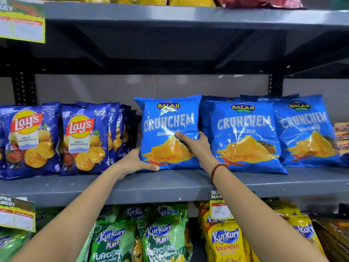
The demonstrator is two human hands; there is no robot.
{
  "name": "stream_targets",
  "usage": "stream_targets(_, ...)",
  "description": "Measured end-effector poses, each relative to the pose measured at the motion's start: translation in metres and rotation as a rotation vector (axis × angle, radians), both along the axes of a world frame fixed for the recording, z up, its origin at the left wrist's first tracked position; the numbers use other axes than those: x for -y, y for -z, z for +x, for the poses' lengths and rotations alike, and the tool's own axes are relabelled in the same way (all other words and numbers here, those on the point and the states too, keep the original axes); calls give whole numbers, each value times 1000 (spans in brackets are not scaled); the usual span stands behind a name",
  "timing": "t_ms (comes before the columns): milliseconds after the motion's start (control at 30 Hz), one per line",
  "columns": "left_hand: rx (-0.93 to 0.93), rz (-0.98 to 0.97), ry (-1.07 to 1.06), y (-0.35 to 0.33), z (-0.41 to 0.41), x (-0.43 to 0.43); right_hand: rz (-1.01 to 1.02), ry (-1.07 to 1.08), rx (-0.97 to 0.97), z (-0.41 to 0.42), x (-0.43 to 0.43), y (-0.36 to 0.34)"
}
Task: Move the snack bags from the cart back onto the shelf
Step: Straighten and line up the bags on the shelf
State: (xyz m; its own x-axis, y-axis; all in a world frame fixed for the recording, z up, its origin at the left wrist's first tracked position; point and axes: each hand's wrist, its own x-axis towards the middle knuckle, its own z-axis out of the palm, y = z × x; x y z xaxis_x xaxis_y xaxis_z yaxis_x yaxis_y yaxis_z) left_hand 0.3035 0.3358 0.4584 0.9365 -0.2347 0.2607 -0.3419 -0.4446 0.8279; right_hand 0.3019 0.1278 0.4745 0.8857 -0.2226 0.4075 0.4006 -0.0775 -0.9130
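A light blue Crunchem snack bag point(166, 118) stands upright on the grey middle shelf point(170, 184), in the gap between the Lay's bags and the other Crunchem bags. My left hand point(135, 161) cups its lower left corner, thumb under the bottom edge. My right hand point(198, 144) grips its right side, fingers spread over the front. Two more Crunchem bags point(245, 133) point(306, 129) stand to the right, with others behind them. The cart is out of view.
Dark blue Lay's bags point(81, 137) fill the shelf's left part. Red and yellow packets point(341, 137) sit at the far right. Below hang green Kurkure bags point(160, 241), yellow Kurkure bags point(226, 242) and price tags point(220, 207). The upper shelf board point(188, 14) overhangs.
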Motion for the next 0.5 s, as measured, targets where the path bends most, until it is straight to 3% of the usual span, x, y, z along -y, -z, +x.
stream_targets(167, 19, 55, -103, -3, -5, -3, -205, 185, 167, -21, 0, 1)
stream_targets(267, 238, -51, -346, -12, -16, 8, -327, 304, 323, -44, 10, -5)
stream_targets(333, 515, -104, -459, -19, -31, 28, -391, 401, 400, -59, 26, -12)
stream_targets(400, 722, -125, -442, -24, -45, 57, -390, 482, 430, -68, 49, -18)
stream_targets(500, 720, -159, -235, -25, -52, 106, -357, 630, 405, -70, 93, -22)
